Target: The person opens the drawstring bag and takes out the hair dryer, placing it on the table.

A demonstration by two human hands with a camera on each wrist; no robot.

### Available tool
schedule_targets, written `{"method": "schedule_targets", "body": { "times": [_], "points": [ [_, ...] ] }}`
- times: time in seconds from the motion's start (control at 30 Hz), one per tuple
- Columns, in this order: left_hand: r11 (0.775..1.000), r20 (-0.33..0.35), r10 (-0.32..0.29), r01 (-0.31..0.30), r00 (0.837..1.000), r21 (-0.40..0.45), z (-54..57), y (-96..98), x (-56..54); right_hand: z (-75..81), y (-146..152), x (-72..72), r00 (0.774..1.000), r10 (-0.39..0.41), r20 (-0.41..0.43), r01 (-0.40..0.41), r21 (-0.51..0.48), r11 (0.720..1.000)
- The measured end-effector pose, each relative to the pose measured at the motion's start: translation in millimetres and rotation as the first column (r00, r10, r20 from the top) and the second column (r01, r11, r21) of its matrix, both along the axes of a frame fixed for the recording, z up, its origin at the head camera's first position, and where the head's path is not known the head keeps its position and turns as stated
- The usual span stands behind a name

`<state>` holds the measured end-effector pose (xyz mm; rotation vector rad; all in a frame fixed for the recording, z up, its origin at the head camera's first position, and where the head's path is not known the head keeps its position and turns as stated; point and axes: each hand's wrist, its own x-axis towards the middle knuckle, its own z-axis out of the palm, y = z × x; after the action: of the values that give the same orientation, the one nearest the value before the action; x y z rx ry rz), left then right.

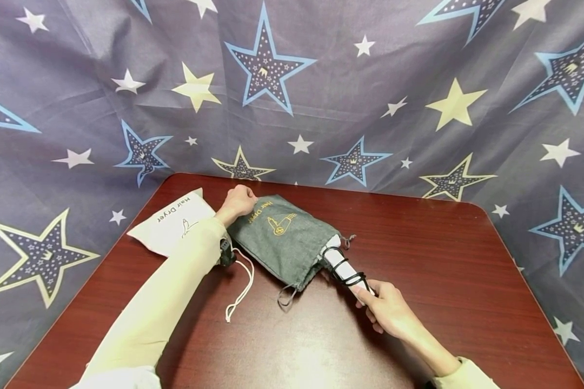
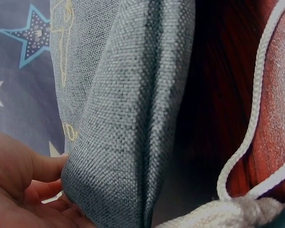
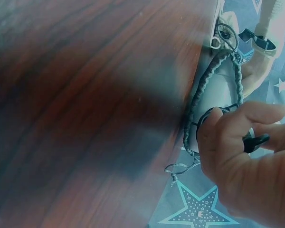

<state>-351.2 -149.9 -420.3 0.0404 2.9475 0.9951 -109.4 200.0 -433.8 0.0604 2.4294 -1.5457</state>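
A grey drawstring bag (image 1: 292, 237) printed with a yellow dryer picture and "Hair Dryer" lies slanted on the table. My left hand (image 1: 238, 202) pinches its far left, closed corner; in the left wrist view the thumb and fingers (image 2: 47, 168) close on the grey cloth. From the bag's open mouth sticks the white handle of a hair dryer (image 1: 338, 261), with black cord wound round it. My right hand (image 1: 391, 310) grips the handle's outer end. Inside the bag, the dryer's other end is hidden. In the right wrist view the gathered mouth (image 3: 199, 90) surrounds the white handle.
A white drawstring bag (image 1: 170, 221), also marked "Hair Dryer", lies at the left, partly under my left forearm. Its white cord (image 1: 247, 286) trails onto the dark red table (image 1: 443, 259). Behind the table hangs a grey star-patterned cloth (image 1: 340, 119).
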Motion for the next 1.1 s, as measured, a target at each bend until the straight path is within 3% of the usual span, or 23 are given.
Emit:
{"method": "schedule_targets", "body": {
  "times": [0.37, 1.1],
  "points": [
    [1.000, 0.034, 0.005, -0.005, 0.999, 0.014, -1.5, -1.0, 0.0, 0.0, 2.1, -0.3, 1.000, 0.006, -0.002, -0.006, -0.005, 1.000],
    [1.000, 0.038, 0.011, -0.012, 0.999, 0.012, -2.1, -3.1, -0.2, -1.0, 5.3, 1.5, 1.000, 0.022, -0.009, -0.023, -0.027, 0.999]
  ]
}}
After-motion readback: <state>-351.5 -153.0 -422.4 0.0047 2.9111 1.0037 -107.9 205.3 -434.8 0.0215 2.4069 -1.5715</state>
